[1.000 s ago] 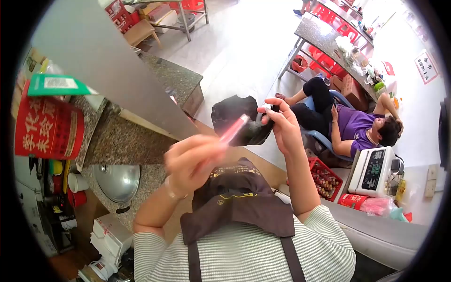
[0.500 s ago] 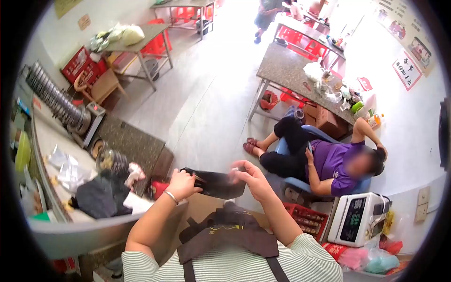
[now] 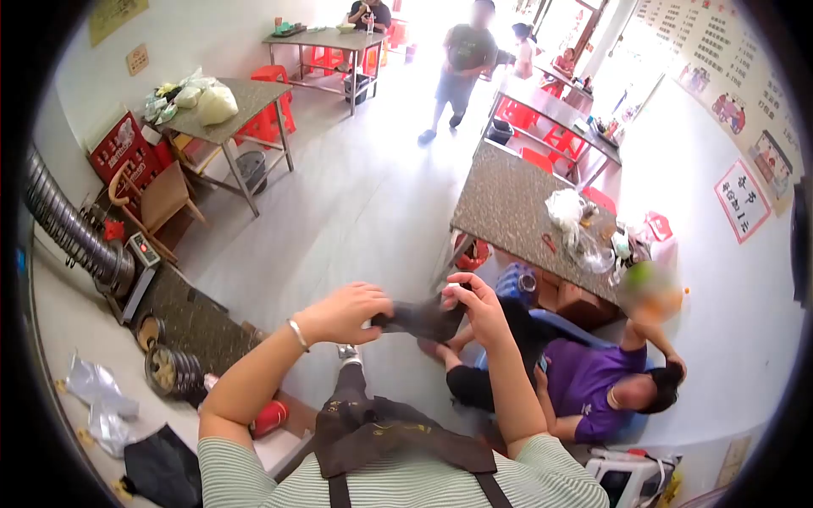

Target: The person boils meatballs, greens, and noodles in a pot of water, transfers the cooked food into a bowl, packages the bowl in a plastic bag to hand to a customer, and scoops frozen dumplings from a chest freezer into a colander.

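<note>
A black plastic bag (image 3: 423, 319) is stretched between my two hands in front of my chest, blurred by motion. My left hand (image 3: 347, 311), with a bracelet at the wrist, grips its left end. At the right end my right hand (image 3: 472, 306) pinches the bag between thumb and fingers, with something small and white at the fingertips. The dark apron (image 3: 406, 436) I wear hangs below the bag. On the counter at lower left lies a pile of black bags (image 3: 165, 466), beside clear plastic bags (image 3: 102, 402).
A person in purple (image 3: 576, 381) reclines in a blue chair close on my right. Another person (image 3: 470, 59) stands in the aisle ahead. Stone-topped tables (image 3: 508, 190) line both sides. Stacked steamers (image 3: 174, 370) and a red can-like object (image 3: 269, 418) are on my left.
My view has swung up and I have moved forward, the counter dropping lower left. The bag looks narrower and more bunched between my hands. The person in the aisle shows more fully.
</note>
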Tool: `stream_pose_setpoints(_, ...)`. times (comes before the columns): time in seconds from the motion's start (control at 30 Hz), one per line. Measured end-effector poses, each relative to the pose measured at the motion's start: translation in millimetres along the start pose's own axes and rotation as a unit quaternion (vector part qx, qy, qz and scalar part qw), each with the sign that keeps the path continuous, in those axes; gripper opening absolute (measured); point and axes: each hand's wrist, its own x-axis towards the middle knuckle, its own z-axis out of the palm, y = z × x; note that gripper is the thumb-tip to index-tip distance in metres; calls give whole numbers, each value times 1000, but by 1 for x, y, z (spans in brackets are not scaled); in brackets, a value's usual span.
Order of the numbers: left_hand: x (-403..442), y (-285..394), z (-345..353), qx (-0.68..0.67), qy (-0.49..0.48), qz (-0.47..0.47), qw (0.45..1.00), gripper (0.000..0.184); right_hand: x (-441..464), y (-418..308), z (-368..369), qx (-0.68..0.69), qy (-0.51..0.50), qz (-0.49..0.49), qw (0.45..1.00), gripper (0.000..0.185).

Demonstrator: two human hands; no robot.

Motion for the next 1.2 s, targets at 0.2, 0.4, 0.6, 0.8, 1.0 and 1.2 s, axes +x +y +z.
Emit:
stream_pose_setpoints(0.2,130,-134,-39,-121,132,15,984,19,145,-17,20,-117,-28,-94,988,40)
stream_pose_setpoints(0.4,212,-249,-88,-242,132,-112,955,28,285,-42,26,-79,-31,-111,990,64)
stream_pose_setpoints(0.6,270,-390,-124,-419,154,-155,881,36,452,-69,3,-130,-109,-95,981,66)
stream_pose_setpoints(0.8,355,-478,-133,-474,-27,-155,866,33,576,-138,-31,-335,-172,-45,925,56)
stream_pose_setpoints(1.0,455,-551,-149,-561,-53,-144,814,19,686,-172,-102,-356,-157,17,921,45)
stream_pose_setpoints(1.2,544,-640,-129,-550,-69,-191,810,18,777,-126,-192,-233,-49,-69,969,38)
